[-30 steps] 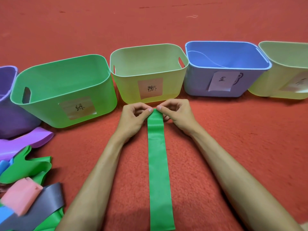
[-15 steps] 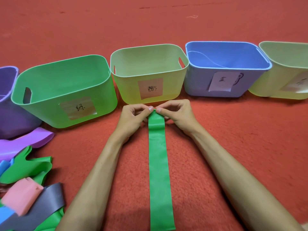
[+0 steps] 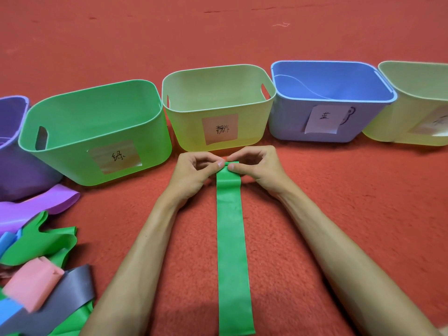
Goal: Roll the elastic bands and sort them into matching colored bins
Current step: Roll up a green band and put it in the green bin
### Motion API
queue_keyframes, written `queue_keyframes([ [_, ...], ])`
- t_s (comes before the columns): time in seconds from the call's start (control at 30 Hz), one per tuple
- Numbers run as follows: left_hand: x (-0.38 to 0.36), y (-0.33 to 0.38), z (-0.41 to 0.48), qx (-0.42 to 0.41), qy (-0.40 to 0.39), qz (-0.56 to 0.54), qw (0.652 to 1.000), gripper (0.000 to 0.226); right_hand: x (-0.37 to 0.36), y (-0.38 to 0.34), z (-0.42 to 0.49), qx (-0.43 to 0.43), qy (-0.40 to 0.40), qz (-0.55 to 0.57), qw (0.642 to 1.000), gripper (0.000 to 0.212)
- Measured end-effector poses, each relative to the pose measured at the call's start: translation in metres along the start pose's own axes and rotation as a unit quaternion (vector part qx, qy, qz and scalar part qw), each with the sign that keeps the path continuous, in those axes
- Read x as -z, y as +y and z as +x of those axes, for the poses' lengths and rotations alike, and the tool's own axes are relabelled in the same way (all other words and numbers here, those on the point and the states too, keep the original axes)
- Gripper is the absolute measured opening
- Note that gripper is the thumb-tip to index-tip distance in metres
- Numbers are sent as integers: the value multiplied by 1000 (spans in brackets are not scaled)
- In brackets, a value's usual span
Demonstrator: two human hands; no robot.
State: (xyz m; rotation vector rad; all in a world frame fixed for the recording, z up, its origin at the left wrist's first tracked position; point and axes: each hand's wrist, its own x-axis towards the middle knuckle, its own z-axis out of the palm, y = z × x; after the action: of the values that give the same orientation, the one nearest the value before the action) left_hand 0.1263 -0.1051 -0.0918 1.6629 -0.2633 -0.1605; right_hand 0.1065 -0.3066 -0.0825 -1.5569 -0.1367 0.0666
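Far end of long flat green elastic band (image 3: 231,238) now turned over into small first fold; hands barely shifted. Left hand (image 3: 194,173) and right hand (image 3: 259,168) close together at band's 12 o'clock end, each pinching fold between thumb and forefinger. Rest of band flat on red carpet (image 3: 363,214), running to 6 o'clock. Green plastic bin (image 3: 97,132) at 10 o'clock, pale yellow-green plastic bin (image 3: 189,127) at 12 just beyond hands, blue plastic bin (image 3: 288,122) at 1. Loose pile of mixed-colour bands (image 3: 36,263) at 8 o'clock.
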Motion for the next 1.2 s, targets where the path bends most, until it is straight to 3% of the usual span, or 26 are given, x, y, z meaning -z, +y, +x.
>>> queue_keyframes([
  [0.27,1,0,-2,0,-7,-24,1000,8,0,3,1,12,-3,-52,999,11],
  [0.57,0,4,0,38,2,-18,999,15,0,1,-2,25,1,-38,999,10],
  [1.2,0,8,-4,19,-9,-33,999,12,2,5,-1,35,-5,-49,998,7],
])
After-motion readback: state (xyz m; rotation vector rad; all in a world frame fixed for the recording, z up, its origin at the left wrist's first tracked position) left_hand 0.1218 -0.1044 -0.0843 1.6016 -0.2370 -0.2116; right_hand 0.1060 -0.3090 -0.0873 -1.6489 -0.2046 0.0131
